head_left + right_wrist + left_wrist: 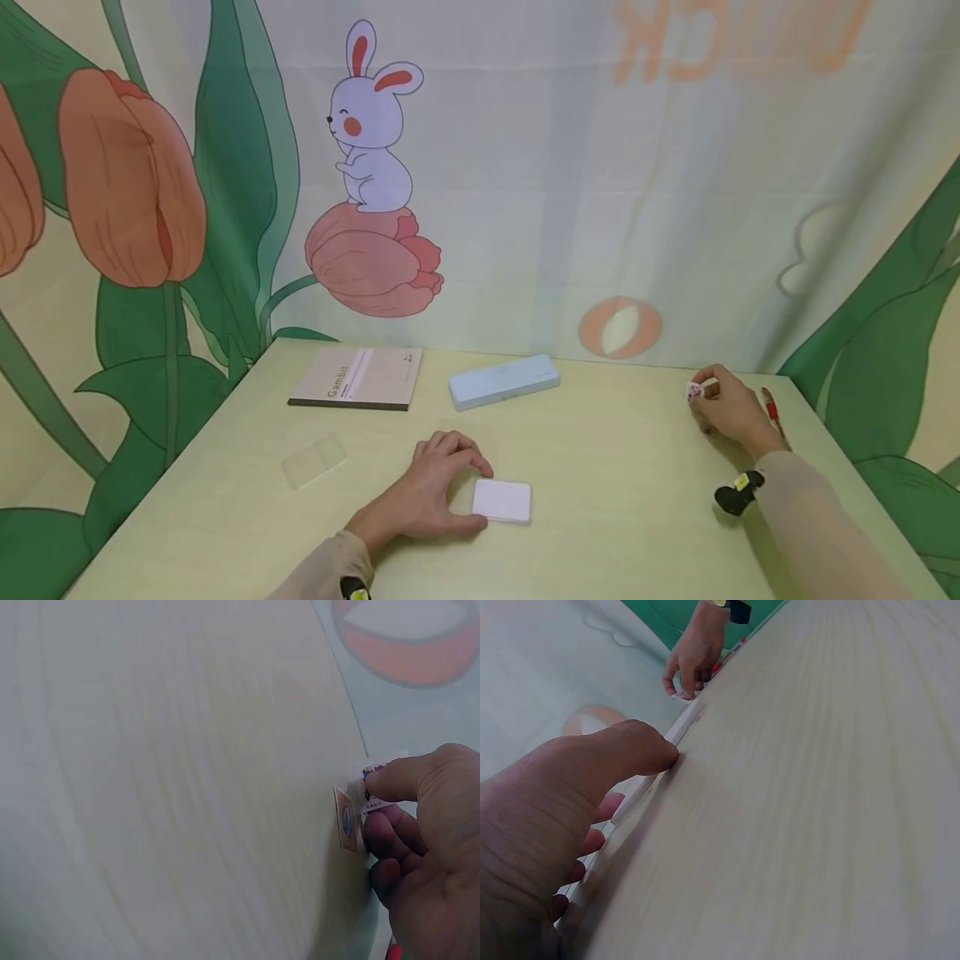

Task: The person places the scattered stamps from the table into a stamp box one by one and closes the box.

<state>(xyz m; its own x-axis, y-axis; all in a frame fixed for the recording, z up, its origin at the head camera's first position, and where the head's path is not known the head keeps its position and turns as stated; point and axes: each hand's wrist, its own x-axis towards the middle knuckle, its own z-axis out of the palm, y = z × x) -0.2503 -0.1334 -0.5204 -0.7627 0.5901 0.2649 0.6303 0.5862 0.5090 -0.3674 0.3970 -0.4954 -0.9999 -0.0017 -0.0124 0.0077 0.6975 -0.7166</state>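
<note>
Head view: a person's two hands were set well apart over a pale table [600, 467]. The right hand [727, 408], near the far right corner, pinched a small printed slip [694, 392] between thumb and fingers. The left hand [431, 492], nearer the person, held a flat white case [502, 501] at its left end, forefinger at the far corner and thumb at the near one. The case lay just to the right of the left palm, its long axis running left to right, its right end free of fingers. From the right hand, it lay to the left and closer to the person; the left hand was much the nearer. It looked plain and glossy, with rounded corners. A red pen [770, 404] lay beside the right hand; behind were a notebook [356, 379] and a pale blue box [504, 382], and at left a clear sheet [315, 462]

Left wrist view: the case appeared edge-on as a thin white strip, the thumb at its near side and the other fingers partly hidden beyond; the right hand showed in the distance

Right wrist view: the slip was pale-edged, with a colourful picture and tiny print, pinched at the fingertips. Just beside them was an orange-bordered card [346, 817] with a bluish centre; whether it touched the fingers I could not tell
</note>
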